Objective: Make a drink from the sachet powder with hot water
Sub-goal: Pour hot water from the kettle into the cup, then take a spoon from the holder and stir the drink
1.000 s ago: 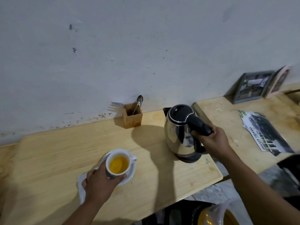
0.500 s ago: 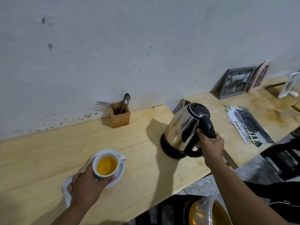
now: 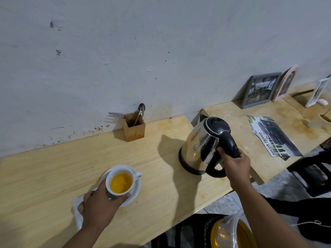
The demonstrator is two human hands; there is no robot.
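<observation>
Wooden table (image 3: 53, 167): pale top against a stained grey wall; bears every item below.

Kettle (image 3: 202, 145): steel body, black lid and handle, right of centre. Tilted away from the person, base rim near or touching the wood; which, cannot be told. Right hand (image 3: 234, 162) is wrapped closed around the handle.

Cup (image 3: 121, 182): white, on a white saucer (image 3: 136, 192), near the table's front edge, well apart from the kettle. Holds amber-yellow liquid close to the brim. Left hand (image 3: 100, 206) curls around the cup's near side, steadying it. A white cloth or paper (image 3: 78, 212) lies under the hand; whether it is the sachet cannot be told.

Cutlery box (image 3: 134, 127): wooden, at the wall, holding a spoon (image 3: 140, 111) and a fork (image 3: 116, 114).

Step in hand, as judged: water is in; kettle is being set aside.

Next move calls for: kettle stood flat, right hand freed, spoon fetched, drink stirred gently, since the cup is full enough to slop.
</observation>
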